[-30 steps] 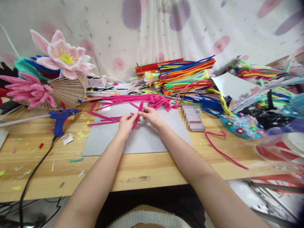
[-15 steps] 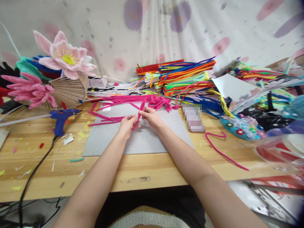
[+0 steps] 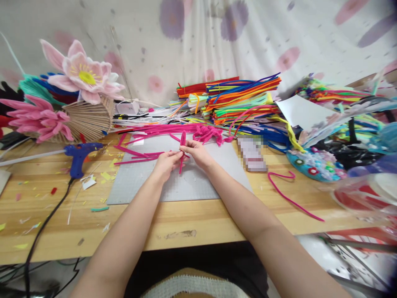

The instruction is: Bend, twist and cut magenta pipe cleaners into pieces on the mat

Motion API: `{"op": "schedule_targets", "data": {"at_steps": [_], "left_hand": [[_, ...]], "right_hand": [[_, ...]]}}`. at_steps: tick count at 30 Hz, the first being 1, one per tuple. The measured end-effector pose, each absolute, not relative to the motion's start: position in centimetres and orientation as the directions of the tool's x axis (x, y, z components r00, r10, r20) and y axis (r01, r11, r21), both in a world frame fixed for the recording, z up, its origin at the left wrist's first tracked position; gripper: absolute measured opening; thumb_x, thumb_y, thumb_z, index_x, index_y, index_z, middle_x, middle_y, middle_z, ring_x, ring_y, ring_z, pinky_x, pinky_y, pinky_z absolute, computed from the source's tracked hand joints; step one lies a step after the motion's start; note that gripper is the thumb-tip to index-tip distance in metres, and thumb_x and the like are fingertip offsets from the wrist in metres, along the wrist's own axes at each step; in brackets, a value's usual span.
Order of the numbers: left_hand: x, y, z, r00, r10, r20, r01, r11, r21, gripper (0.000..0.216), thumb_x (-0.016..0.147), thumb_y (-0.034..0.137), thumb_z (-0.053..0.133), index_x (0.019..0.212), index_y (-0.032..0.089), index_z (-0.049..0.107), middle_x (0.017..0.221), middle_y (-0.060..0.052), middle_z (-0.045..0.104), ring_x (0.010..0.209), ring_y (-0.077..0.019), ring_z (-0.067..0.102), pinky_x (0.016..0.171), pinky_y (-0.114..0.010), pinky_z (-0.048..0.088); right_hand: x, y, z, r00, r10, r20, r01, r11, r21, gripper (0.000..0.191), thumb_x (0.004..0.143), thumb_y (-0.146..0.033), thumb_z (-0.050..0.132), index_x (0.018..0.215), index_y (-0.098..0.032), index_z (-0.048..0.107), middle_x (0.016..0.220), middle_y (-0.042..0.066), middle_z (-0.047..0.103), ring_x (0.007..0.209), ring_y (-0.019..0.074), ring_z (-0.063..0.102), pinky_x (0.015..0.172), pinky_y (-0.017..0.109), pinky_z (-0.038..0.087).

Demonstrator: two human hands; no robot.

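Observation:
Over the grey cutting mat (image 3: 192, 188), both hands pinch a folded magenta pipe cleaner (image 3: 183, 137). A looped part of it points up and away from me, and its tail hangs below the fingers. My left hand (image 3: 166, 164) is closed on it from the left, fingertips against the lower part. My right hand (image 3: 196, 151) grips it from the right, just above. The fingers cover the middle where it is held. Left of my hands lie cut magenta pipe cleaners (image 3: 141, 157). Behind sits a cluster of bent magenta loops (image 3: 208, 134).
A blue hot glue gun (image 3: 79, 157) with a black cord lies at left, near pink fuzzy flowers (image 3: 85, 76). Bundles of coloured pipe cleaners (image 3: 242, 99) line the back. At right are a blurred-out phone-like object (image 3: 252, 154), a loose magenta pipe cleaner (image 3: 290, 198) and a plastic-wrapped tub (image 3: 369, 192).
The held pipe cleaner has turned from a slant to nearly upright, its tail now straight below the fingers. Both hands stay in almost the same place.

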State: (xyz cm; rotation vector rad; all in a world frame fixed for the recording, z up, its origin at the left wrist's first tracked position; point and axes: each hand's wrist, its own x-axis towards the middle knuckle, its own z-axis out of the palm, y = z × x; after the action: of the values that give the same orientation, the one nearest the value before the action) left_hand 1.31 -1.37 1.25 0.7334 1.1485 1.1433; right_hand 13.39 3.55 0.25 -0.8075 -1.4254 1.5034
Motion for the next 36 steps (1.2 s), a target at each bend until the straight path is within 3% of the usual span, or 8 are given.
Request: {"op": "schedule_targets", "data": {"at_steps": [3, 7, 15, 21, 28, 32, 34, 36], "left_hand": [[1.0, -1.4, 1.6, 0.132, 0.925, -0.357, -0.341, 0.381, 0.86, 0.003, 0.07, 0.013, 0.063, 0.07, 0.01, 0.062, 0.065, -0.006, 0.065, 0.064, -0.0149, 0.064, 0.065, -0.029, 0.052], [1.0, -1.4, 1.5, 0.067, 0.952, -0.298, -0.326, 0.303, 0.895, 0.003, 0.069, 0.009, 0.063, 0.07, 0.009, 0.06, 0.062, -0.003, 0.063, 0.06, -0.0118, 0.063, 0.071, -0.029, 0.051], [2.3, -1.5, 0.5, -0.108, 0.986, -0.123, -0.189, 0.102, 0.977, 0.057, 0.046, 0.001, 0.073, 0.097, 0.015, 0.05, 0.061, 0.007, 0.059, 0.058, -0.0077, 0.058, 0.069, -0.024, 0.047], [2.4, -1.5, 0.9, -0.164, 0.97, -0.18, -0.277, 0.13, 0.952, 0.031, 0.066, 0.01, 0.066, 0.093, 0.014, 0.051, 0.067, -0.001, 0.065, 0.063, -0.0136, 0.064, 0.069, -0.03, 0.051], [0.9, -1.3, 1.9, 0.147, 0.898, -0.415, -0.484, 0.431, 0.761, 0.009, 0.077, 0.007, 0.056, 0.081, 0.01, 0.063, 0.069, -0.006, 0.067, 0.064, -0.0105, 0.065, 0.061, -0.018, 0.051], [1.0, -1.1, 1.7, 0.204, 0.837, -0.508, -0.544, 0.529, 0.652, 0.006, 0.078, 0.01, 0.057, 0.076, 0.013, 0.062, 0.066, -0.003, 0.065, 0.06, -0.0071, 0.062, 0.058, -0.015, 0.05], [1.3, -1.0, 1.3, 0.103, 0.87, -0.482, -0.508, 0.463, 0.726, 0.008, 0.074, 0.014, 0.063, 0.081, 0.014, 0.059, 0.068, -0.002, 0.065, 0.06, -0.0086, 0.062, 0.059, -0.019, 0.05], [1.7, -1.1, 0.7, -0.147, 0.929, -0.338, -0.365, 0.267, 0.892, 0.023, 0.067, 0.02, 0.07, 0.085, 0.016, 0.056, 0.071, -0.001, 0.065, 0.062, -0.0106, 0.062, 0.06, -0.022, 0.049]], "right_hand": [[13.6, 3.5, 0.3, -0.441, 0.891, 0.111, -0.167, 0.04, -0.985, 0.034, 0.057, -0.04, 0.07, 0.056, -0.016, 0.046, 0.056, -0.005, 0.044, 0.055, 0.0069, 0.039, 0.056, 0.022, 0.03], [13.7, 3.8, 0.3, -0.453, 0.884, 0.114, -0.109, 0.073, -0.991, 0.034, 0.057, -0.04, 0.069, 0.054, -0.016, 0.044, 0.055, -0.005, 0.045, 0.055, 0.007, 0.039, 0.055, 0.022, 0.03], [13.5, 4.1, -0.2, -0.446, 0.887, 0.119, -0.077, 0.094, -0.993, 0.034, 0.057, -0.043, 0.069, 0.057, -0.017, 0.048, 0.056, -0.002, 0.053, 0.056, 0.0101, 0.047, 0.056, 0.024, 0.035], [13.9, 4.2, 0.0, -0.379, 0.919, 0.106, -0.076, 0.084, -0.994, 0.037, 0.054, -0.044, 0.071, 0.055, -0.017, 0.047, 0.055, -0.004, 0.049, 0.054, 0.008, 0.042, 0.055, 0.023, 0.034], [14.3, 3.7, 0.3, -0.5, 0.866, 0.01, -0.257, -0.137, -0.957, 0.032, 0.053, -0.04, 0.074, 0.061, -0.017, 0.053, 0.058, -0.003, 0.051, 0.055, 0.0082, 0.044, 0.055, 0.023, 0.035], [14.0, 3.6, 0.1, -0.505, 0.863, -0.003, -0.335, -0.199, -0.921, 0.031, 0.051, -0.038, 0.074, 0.064, -0.017, 0.054, 0.06, -0.003, 0.052, 0.056, 0.0085, 0.045, 0.057, 0.024, 0.038], [13.8, 3.8, -0.1, -0.456, 0.89, 0.014, -0.338, -0.159, -0.928, 0.032, 0.051, -0.038, 0.074, 0.062, -0.017, 0.053, 0.06, -0.003, 0.052, 0.057, 0.0087, 0.045, 0.059, 0.024, 0.038], [13.6, 3.9, -0.3, -0.372, 0.927, 0.043, -0.31, -0.081, -0.947, 0.032, 0.053, -0.039, 0.073, 0.059, -0.018, 0.049, 0.059, -0.004, 0.049, 0.057, 0.0086, 0.043, 0.06, 0.024, 0.036]]}}
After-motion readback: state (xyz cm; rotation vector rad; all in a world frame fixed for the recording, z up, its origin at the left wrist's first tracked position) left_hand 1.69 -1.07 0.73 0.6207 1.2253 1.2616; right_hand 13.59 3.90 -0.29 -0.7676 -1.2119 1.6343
